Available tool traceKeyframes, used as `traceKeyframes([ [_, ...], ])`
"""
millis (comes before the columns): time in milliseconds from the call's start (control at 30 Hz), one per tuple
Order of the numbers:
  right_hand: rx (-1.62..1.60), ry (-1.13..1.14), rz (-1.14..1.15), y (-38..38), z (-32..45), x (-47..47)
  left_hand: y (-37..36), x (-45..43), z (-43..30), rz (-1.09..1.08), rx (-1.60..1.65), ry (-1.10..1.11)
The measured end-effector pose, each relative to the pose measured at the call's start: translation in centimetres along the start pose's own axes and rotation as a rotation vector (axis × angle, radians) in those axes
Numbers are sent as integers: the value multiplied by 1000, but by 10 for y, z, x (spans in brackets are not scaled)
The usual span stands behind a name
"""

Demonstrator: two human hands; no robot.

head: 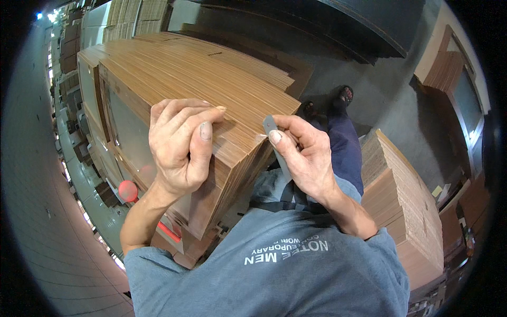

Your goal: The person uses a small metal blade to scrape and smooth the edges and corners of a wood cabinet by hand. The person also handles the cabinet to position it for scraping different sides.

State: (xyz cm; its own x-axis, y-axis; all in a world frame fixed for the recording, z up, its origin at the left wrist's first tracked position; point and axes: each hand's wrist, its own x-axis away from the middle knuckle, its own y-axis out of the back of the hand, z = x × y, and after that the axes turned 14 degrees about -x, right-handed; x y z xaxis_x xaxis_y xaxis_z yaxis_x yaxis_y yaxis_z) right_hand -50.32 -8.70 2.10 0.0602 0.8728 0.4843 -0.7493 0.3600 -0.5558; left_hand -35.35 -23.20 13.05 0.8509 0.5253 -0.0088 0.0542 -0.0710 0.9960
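Wood-grain boards stand packed face to face in a long stack point(190, 71), their narrow edges facing up. My left hand point(180, 138) is over the near part of this stack, fingers curled and thumb apart from them; whether its fingertips touch the wood is unclear. My right hand point(303, 152) is beside the stack's corner, closed around a flat grey metal blade or scraper point(270, 123) with a rounded end and a small hole. A small pale, shiny patch lies on the board corner just left of the blade.
Another stack of boards point(400, 222) stands at the right. A red round-headed object point(128, 191) is beside the long stack on the left. Dark panels point(336, 23) lie across the top, and a glass-fronted wooden piece point(467, 99) is at upper right.
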Motion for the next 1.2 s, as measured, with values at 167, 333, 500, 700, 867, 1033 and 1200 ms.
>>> traceKeyframes([
  [167,-10,319,135,-24,30,9,-5,2,0,-17,13,24],
  [333,13,325,155,-30,32,0,-1,1,-1,-19,17,30],
  [500,23,216,23,-8,8,-3,0,0,-2,-9,6,24],
  [700,-50,569,188,-39,19,0,0,-1,-5,36,6,60],
  [867,-71,268,-83,9,-35,-25,1,-6,-11,75,-1,40],
  [1033,-80,264,-258,53,-93,-64,-1,-5,-12,102,-24,51],
  [1200,-85,627,-4,-9,-28,-28,-2,-4,-14,138,-24,89],
])
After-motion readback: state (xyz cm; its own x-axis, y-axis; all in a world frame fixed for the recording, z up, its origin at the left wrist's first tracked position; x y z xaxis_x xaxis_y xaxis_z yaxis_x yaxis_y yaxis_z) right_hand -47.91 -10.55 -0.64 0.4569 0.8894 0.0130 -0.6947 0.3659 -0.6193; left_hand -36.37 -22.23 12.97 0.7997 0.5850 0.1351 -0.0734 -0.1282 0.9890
